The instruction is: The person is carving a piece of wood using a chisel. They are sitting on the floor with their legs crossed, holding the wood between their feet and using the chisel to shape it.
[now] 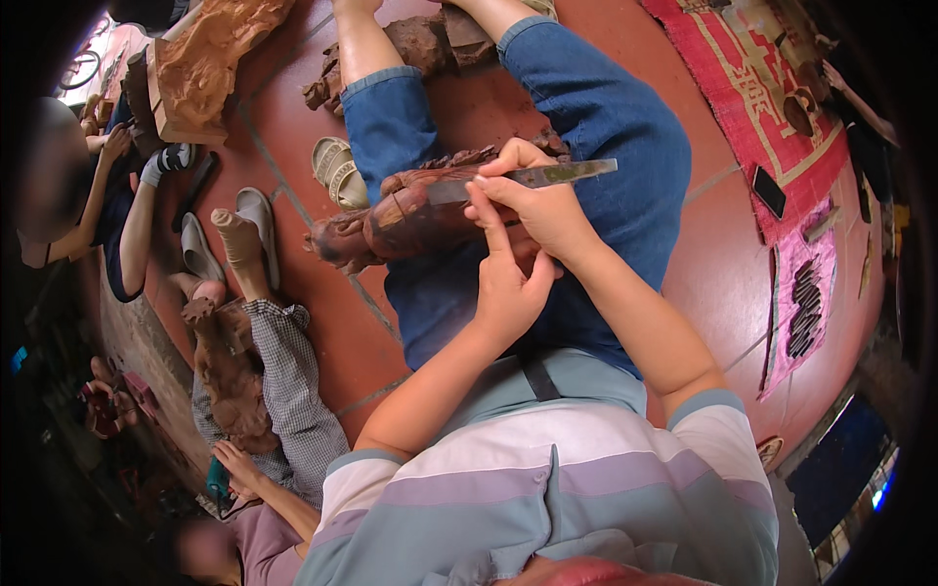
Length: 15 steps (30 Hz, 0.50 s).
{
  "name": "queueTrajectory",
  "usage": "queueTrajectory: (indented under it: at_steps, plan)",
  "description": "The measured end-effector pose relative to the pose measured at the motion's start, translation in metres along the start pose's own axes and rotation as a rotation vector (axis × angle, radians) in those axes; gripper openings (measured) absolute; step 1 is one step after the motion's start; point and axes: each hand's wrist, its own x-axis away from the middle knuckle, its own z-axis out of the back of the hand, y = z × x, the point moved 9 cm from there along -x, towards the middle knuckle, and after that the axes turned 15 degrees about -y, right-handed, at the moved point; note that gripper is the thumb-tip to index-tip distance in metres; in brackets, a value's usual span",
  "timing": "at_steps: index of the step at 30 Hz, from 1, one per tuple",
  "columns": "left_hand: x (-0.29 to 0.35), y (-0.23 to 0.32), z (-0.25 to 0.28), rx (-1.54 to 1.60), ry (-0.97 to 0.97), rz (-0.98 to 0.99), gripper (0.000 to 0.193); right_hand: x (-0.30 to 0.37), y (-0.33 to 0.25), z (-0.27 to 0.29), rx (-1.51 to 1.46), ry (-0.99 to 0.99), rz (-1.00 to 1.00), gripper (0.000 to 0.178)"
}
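Observation:
A reddish-brown carved wooden figure (396, 223) lies across my lap, its rounded end toward the left. Over its right part, my right hand (549, 207) is closed around a flat metal blade (583, 170), with the thumb along the near side. The far end of the blade sticks out to the right past my fingers, and the other end rests on or just above the wood. My left hand (510, 293) is below, its thumb spread away and its index finger stretched up to the blade and the figure. Some of its fingers are hidden behind my right wrist.
Brown wood pieces (445, 41) lie between my feet, with a woven slipper (338, 172) nearby. At left, a seated person holds another carving (233, 376); a large wood block (210, 63) stands beyond. A red mat (747, 107) with a phone (769, 192) and a pink cloth (796, 303) lie right.

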Motion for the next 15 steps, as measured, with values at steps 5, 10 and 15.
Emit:
queueTrajectory:
  at_steps: [5, 10, 15]
  plan:
    - [-0.007, -0.001, -0.007, -0.055, -0.259, 0.190, 0.095, 0.009, -0.009, 0.033, 0.115, 0.048, 0.052, 0.010]
    - [0.001, 0.009, 0.006, -0.031, 0.007, -0.097, 0.095, 0.002, -0.016, -0.001, 0.205, 0.028, 0.113, 0.010]
    - [-0.011, -0.005, -0.010, -0.002, -0.233, 0.121, 0.098, 0.014, 0.001, 0.042, 0.042, 0.086, 0.030, 0.009]
